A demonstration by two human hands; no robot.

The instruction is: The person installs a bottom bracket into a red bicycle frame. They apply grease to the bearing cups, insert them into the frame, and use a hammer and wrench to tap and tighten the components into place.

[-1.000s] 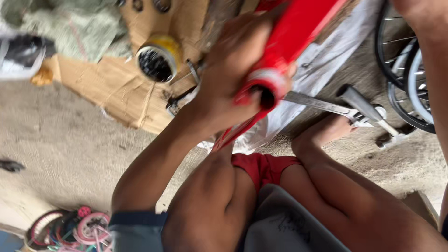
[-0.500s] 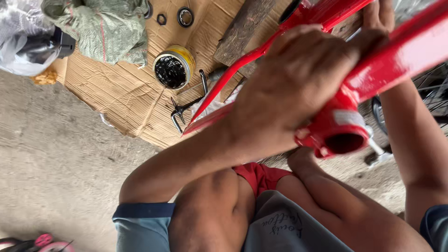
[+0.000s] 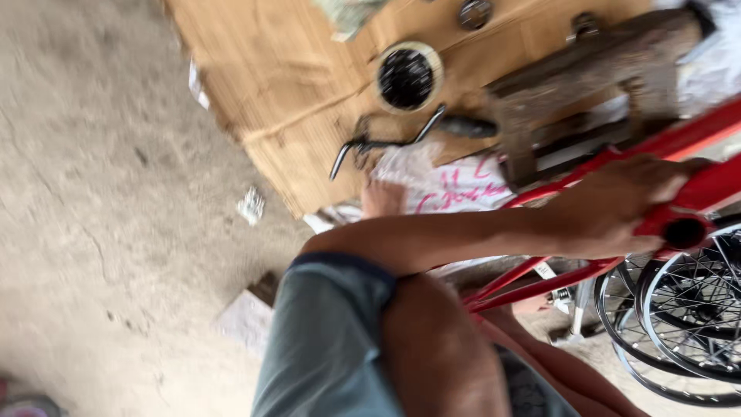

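Right of frame, mid-height: left hand (image 3: 617,205), grip wrapped around red bicycle frame (image 3: 695,189) tube beside its open end. Right hand out of view. Spoked wheels (image 3: 679,309) lower right; crank arm (image 3: 386,143) on cardboard (image 3: 270,93) above.

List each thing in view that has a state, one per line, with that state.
Left hand: closed around the red bicycle frame.
Red bicycle frame: held, tilted, open tube end showing.
Round tin: open, dark inside, on the cardboard.
Cardboard: lying flat on the floor.
Spoked wheels: lying overlapped beside the frame.
Right hand: out of view.
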